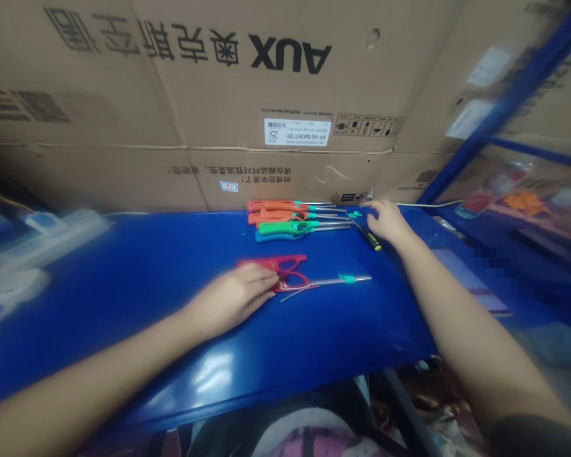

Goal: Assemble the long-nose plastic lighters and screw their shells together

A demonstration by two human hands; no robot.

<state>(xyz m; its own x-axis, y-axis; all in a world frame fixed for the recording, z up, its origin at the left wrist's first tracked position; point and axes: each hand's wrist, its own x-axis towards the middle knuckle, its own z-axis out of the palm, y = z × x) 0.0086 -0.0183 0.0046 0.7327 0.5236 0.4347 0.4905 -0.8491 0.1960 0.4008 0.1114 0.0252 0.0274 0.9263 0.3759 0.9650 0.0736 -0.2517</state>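
On the blue table my left hand (240,295) is closed over the handle of a red long-nosed lighter (295,285) whose casing looks opened up. One red casing half (285,259) lies along its far side, and a thin wire sticks out towards me. The metal tube carries a teal band (347,279). At the table's back edge, by the cardboard, my right hand (389,221) has its fingers bent together; whatever is between the fingertips is too small and blurred to name. Just left of it lie a black-and-yellow screwdriver (372,240) and small teal pieces (354,214).
Several orange lighters (278,208), a green lighter (285,227) and a blue lighter (276,237) lie side by side near the cardboard wall (195,120). A white power strip (47,244) is at left. A blue metal post (476,108) rises at right, near a flat sheet (471,279).
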